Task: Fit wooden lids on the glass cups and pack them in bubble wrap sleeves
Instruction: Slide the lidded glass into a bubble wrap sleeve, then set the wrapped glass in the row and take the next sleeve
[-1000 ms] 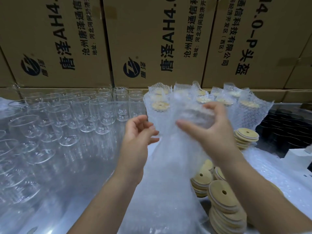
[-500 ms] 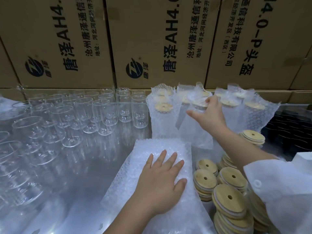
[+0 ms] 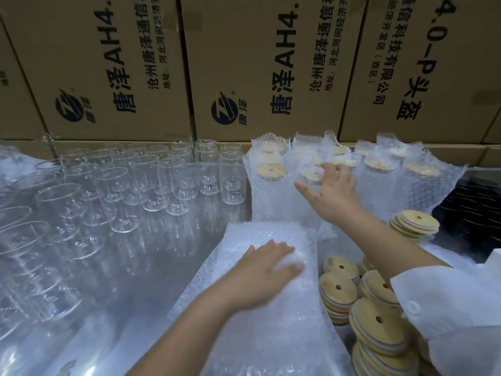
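Several empty glass cups (image 3: 177, 183) stand in rows on the left. At the back right stand several cups with wooden lids, each inside a bubble wrap sleeve (image 3: 379, 183). My right hand (image 3: 334, 189) reaches to this group, with its thumb and fingers around the top of one wrapped cup (image 3: 311, 175). My left hand (image 3: 261, 272) lies flat, fingers slightly apart, on a stack of flat bubble wrap sleeves (image 3: 260, 340) in front of me. Stacks of round wooden lids (image 3: 379, 329) with a small hole sit at the lower right; another lid stack (image 3: 414, 225) lies behind my right forearm.
Large printed cardboard boxes (image 3: 108, 63) form a wall right behind the cups. A black ribbed tray (image 3: 474, 210) sits at the far right. The table surface (image 3: 151, 267) is shiny plastic sheet. My white sleeve (image 3: 455, 308) covers the lower right corner.
My right hand carried the wrapped cup back into the wrapped group and stays on its top. My left hand came down onto the flat sleeve stack and slid a little to the right.
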